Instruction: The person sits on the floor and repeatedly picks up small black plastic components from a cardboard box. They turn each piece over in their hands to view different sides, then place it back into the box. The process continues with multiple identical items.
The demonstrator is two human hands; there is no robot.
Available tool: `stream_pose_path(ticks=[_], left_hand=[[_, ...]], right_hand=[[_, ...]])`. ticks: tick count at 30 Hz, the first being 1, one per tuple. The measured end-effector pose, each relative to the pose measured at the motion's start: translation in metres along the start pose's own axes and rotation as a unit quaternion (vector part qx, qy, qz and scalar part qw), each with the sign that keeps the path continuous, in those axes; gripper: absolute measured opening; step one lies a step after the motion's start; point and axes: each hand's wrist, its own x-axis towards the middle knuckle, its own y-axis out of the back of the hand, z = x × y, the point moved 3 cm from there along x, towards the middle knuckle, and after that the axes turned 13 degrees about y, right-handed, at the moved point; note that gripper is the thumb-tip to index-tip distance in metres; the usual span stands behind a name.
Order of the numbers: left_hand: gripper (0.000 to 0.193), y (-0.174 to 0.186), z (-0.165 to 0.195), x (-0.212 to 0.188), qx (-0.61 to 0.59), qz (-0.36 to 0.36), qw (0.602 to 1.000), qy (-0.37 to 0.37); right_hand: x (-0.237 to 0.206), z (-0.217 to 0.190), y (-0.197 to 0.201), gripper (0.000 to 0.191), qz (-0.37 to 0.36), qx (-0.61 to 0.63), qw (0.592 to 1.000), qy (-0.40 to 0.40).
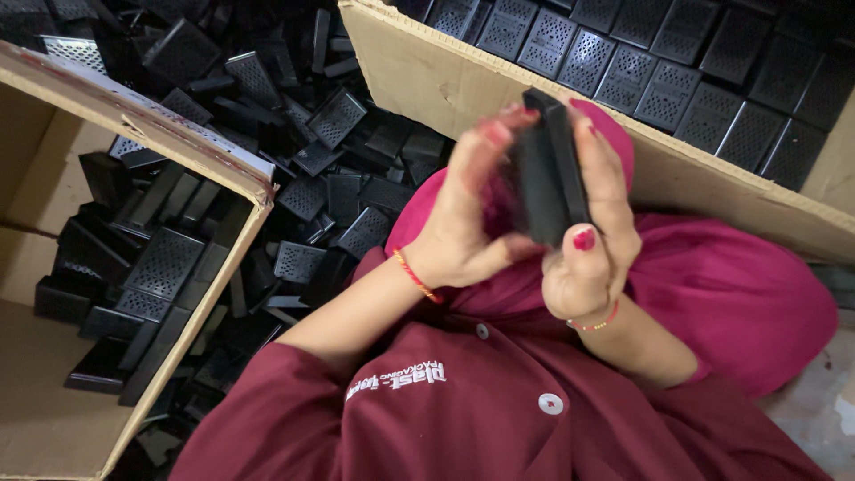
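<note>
We hold a black plastic part [545, 174], a flat rectangular piece seen nearly edge-on, up in front of us between both hands. Our right hand [595, 233] has its grip closed around the part, thumb on its lower edge and fingers wrapped along its far side. Our left hand [463, 214] is blurred; its fingers press against the part's near face, so its grip is also on the part. Just behind the part stands a cardboard box [445, 76], its near wall facing us, filled with neat rows of black perforated pieces [623, 62]. To the left of the part a loose heap of the same black perforated pieces [303, 160] is spread out, and further left of that sits a second cardboard box [142, 116] with a smaller pile inside. Below the part we see our maroon sleeves [445, 410] and magenta cloth [730, 294].
</note>
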Motion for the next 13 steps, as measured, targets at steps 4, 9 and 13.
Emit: stream_pose_path(ticks=[4,9,13], left_hand=[[0.113,0.008,0.012,0.006,-0.453,-0.015,0.876,0.166],[0.103,0.019,0.022,0.012,-0.408,-0.113,0.889,0.173],[0.102,0.023,0.017,0.012,-0.387,-0.127,0.892,0.195]], right_hand=[[0.011,0.002,-0.004,0.062,0.004,-0.051,0.995,0.085],[0.018,-0.008,0.008,0.055,-0.14,-0.145,0.967,0.158],[0.02,-0.002,0.01,0.055,-0.177,-0.123,0.962,0.17]])
